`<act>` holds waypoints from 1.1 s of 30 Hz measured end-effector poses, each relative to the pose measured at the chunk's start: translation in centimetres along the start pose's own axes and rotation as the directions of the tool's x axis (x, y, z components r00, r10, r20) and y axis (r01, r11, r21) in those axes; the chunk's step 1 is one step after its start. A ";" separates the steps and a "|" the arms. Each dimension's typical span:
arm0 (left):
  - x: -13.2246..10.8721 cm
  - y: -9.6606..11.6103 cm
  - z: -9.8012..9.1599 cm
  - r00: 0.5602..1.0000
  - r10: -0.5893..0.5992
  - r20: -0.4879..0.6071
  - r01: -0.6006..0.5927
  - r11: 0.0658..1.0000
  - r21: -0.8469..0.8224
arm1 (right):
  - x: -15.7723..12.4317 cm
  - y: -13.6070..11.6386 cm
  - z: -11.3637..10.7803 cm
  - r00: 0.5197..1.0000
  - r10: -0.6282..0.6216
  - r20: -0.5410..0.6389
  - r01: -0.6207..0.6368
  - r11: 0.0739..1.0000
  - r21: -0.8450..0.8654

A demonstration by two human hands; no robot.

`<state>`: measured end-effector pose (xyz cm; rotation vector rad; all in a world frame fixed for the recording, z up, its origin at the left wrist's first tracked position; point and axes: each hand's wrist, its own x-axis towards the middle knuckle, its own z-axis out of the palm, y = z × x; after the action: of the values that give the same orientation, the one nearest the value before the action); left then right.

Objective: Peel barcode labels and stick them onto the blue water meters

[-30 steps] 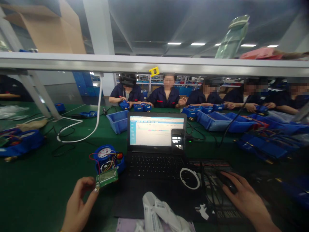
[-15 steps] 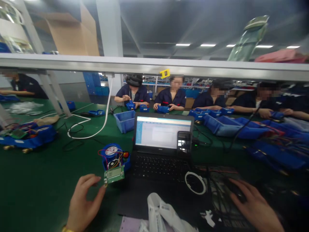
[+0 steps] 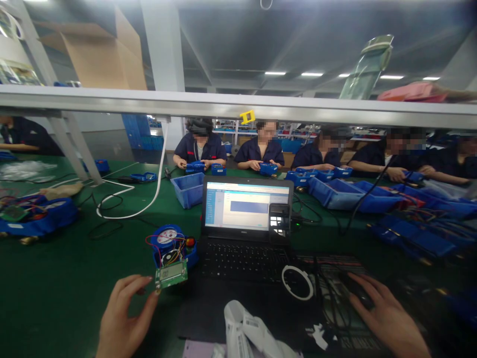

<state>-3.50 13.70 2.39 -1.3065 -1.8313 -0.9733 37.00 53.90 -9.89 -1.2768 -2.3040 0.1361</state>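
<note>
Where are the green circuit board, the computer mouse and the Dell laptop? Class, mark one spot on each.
Green circuit board (image 3: 171,274): head view, on its display.
Computer mouse (image 3: 362,297): head view, on its dark upper shell.
Dell laptop (image 3: 238,258): head view, on its keyboard.

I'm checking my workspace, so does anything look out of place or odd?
Somewhat: the green circuit board sits outside the open blue housing; a phone-like device blocks the lower right corner of the laptop screen; a white ring lies loose near the keyboard.
</note>
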 end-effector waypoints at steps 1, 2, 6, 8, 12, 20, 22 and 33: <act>0.0 0.0 0.0 1.000 -0.006 -0.001 0.006 1.000 0.000 | 0.0 0.1 0.0 1.000 -0.002 -0.008 0.002 1.000 0.010; -0.1 -0.1 0.1 1.000 -0.011 -0.002 0.011 1.000 -0.002 | 0.0 0.1 0.1 1.000 -0.007 -0.018 0.007 1.000 0.020; -0.1 -0.1 0.1 1.000 -0.005 -0.002 0.005 1.000 -0.022 | 0.0 0.4 0.3 1.000 -0.013 -0.002 0.013 1.000 0.020; -0.1 -0.1 0.1 1.000 -0.001 -0.007 0.000 1.000 -0.028 | 0.0 0.3 0.3 1.000 0.003 0.003 -0.003 1.000 0.010; -0.2 -0.1 0.1 1.000 -0.007 0.001 0.007 1.000 -0.028 | -0.1 -0.1 0.1 1.000 0.013 -0.012 -0.013 1.000 0.016; -0.3 -0.2 0.0 1.000 -0.005 -0.002 0.005 0.999 -0.035 | -0.1 0.0 0.4 1.000 0.014 -0.021 -0.014 1.000 0.005; -0.2 -0.1 0.0 1.000 -0.003 -0.012 0.003 1.000 -0.030 | -0.1 0.1 0.4 1.000 0.013 -0.018 -0.013 1.000 -0.010; -0.2 -0.2 0.0 1.000 0.025 -0.012 -0.025 1.000 -0.018 | -0.2 -0.4 0.0 1.000 0.021 -0.002 -0.021 1.000 0.000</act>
<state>-3.60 13.60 2.13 -1.3282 -1.7970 -0.9843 36.76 53.55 -9.87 -1.3013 -2.2898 0.1419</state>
